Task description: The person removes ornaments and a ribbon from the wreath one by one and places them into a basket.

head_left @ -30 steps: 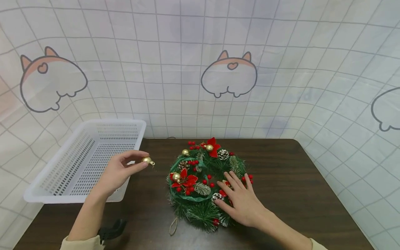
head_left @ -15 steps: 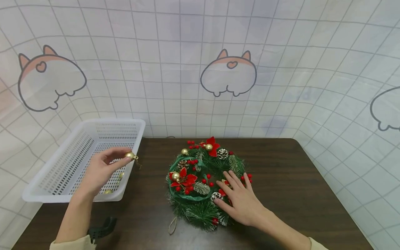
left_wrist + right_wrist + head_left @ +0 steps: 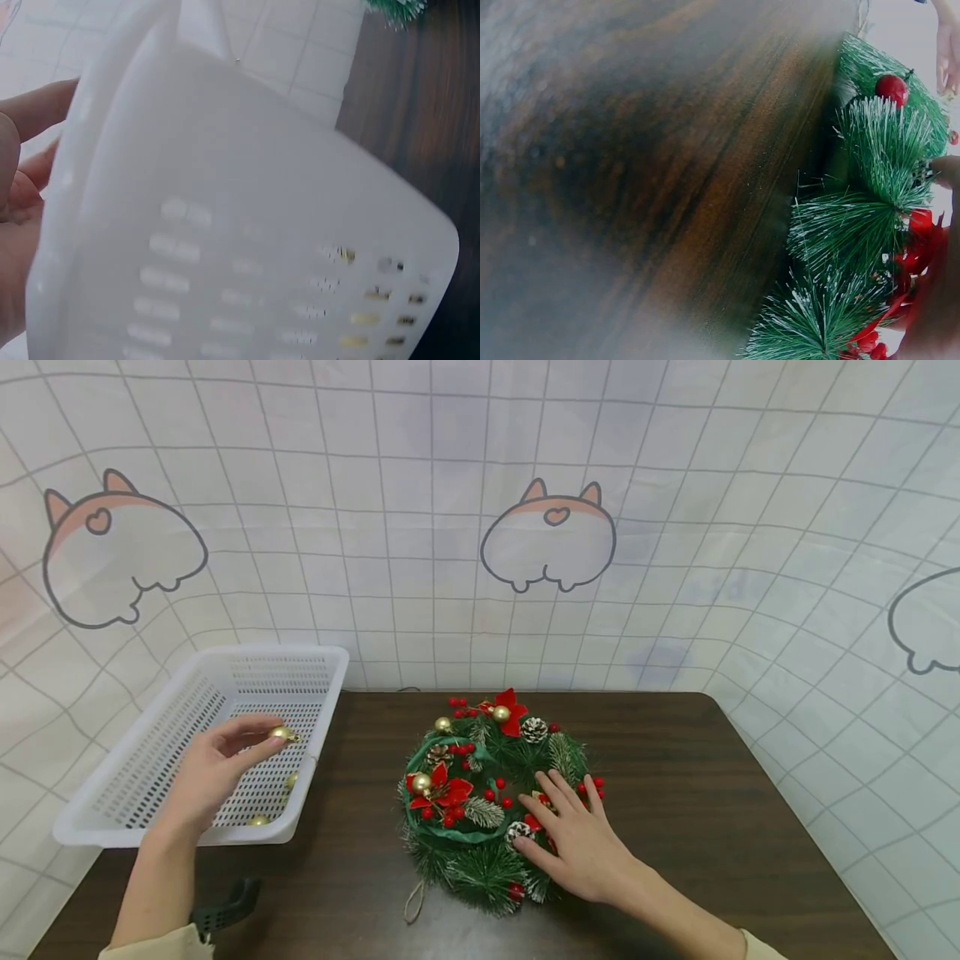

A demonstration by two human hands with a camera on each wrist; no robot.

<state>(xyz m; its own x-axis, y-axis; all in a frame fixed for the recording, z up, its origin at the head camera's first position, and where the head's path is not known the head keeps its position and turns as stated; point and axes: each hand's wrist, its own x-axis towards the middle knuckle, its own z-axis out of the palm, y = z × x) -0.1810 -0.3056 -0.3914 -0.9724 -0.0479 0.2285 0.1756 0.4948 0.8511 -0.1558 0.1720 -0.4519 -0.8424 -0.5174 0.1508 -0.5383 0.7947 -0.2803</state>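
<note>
Between thumb and fingers, my left hand point(image 3: 206, 768) pinches a small gold bauble point(image 3: 282, 733) above the white plastic basket point(image 3: 96, 835). Two more gold baubles, one near the front point(image 3: 258, 819) and another by the right wall point(image 3: 292, 781), lie inside the basket. My right hand point(image 3: 581, 843) rests with spread fingers on the right side of a green Christmas wreath point(image 3: 487, 868). Red poinsettias, berries, pine cones and gold baubles decorate the wreath. In the left wrist view the basket wall point(image 3: 225, 150) hides the held bauble and part of the hand.
The basket stands at the left of a dark wooden table point(image 3: 697, 777). A twine loop point(image 3: 414, 902) sticks out from the wreath's front left. Behind the table hangs a white gridded cloth point(image 3: 420, 635) with cartoon drawings.
My left hand has moved left with the gold bauble, from beside the basket's right rim to over its inside. The right hand stays on the wreath.
</note>
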